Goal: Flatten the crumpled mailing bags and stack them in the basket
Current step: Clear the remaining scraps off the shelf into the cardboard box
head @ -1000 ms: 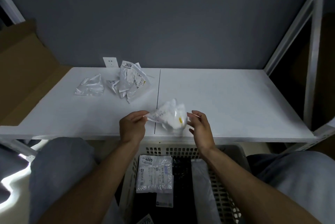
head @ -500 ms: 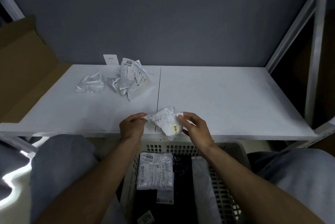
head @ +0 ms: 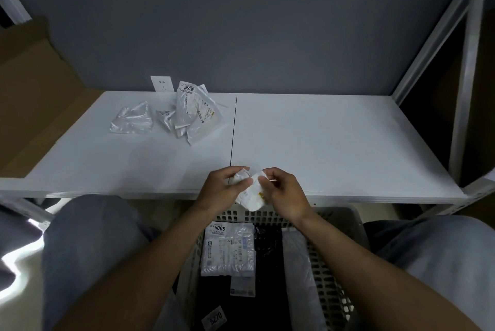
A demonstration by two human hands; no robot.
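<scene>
The crumpled white plastic mailing bag (head: 250, 195) sits between your hands at the white table's (head: 334, 143) near edge, above the white perforated basket (head: 332, 285). Your left hand (head: 221, 191) and right hand (head: 284, 194) both pinch it.

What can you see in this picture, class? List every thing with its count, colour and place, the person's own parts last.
held bag: one, white, crumpled, between the hands at the table's near edge
loose bag: one, clear silvery, table far left
bag pile: count unclear, white, labelled, beside the loose bag
table: one, white
basket: one, white, below the table's front
stacked bags: several, white and black, in the basket
socket: one, white, wall
cardboard: brown, left
left hand: pinches the held bag
right hand: pinches the held bag
</scene>
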